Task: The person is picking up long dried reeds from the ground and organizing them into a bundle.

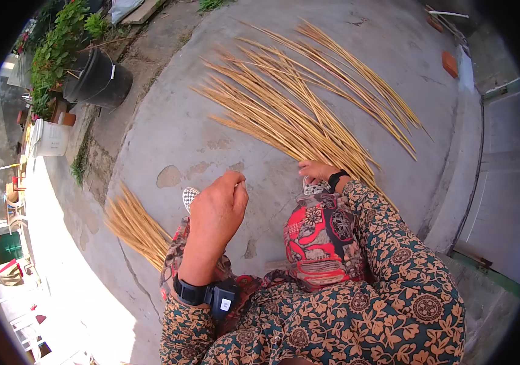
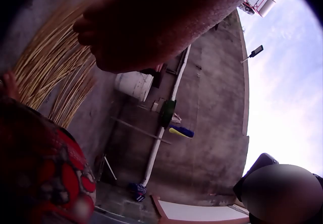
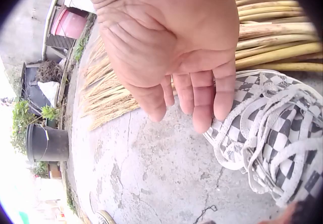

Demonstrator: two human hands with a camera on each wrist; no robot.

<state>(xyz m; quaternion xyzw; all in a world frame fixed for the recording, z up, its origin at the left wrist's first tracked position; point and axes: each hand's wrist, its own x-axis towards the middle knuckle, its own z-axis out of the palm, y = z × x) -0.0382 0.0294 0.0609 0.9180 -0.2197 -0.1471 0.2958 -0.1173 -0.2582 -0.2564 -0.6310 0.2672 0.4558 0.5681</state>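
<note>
My left hand point(image 1: 218, 207) is raised over the concrete, its fingers curled in and nothing showing in it. From the left wrist view this hand point(image 2: 121, 32) is a dark shape with bent fingers. Low beside the right checkered shoe point(image 3: 272, 128) hangs my right hand point(image 3: 176, 47), palm showing, fingers extended and holding nothing. In the head view that hand point(image 1: 318, 171) overlaps the shoe, right by the thick ends of a large spread of dry straw-coloured stalks point(image 1: 290, 115). A smaller bundle of stalks point(image 1: 135, 225) lies to my left.
Bare concrete floor point(image 1: 169, 121) with peeling patches surrounds the stalks. A black bucket point(image 1: 105, 79), a white bucket point(image 1: 50, 139) and green plants point(image 1: 53, 55) line the left side. To the right are a brick point(image 1: 450, 64) and a grey door point(image 1: 509, 182).
</note>
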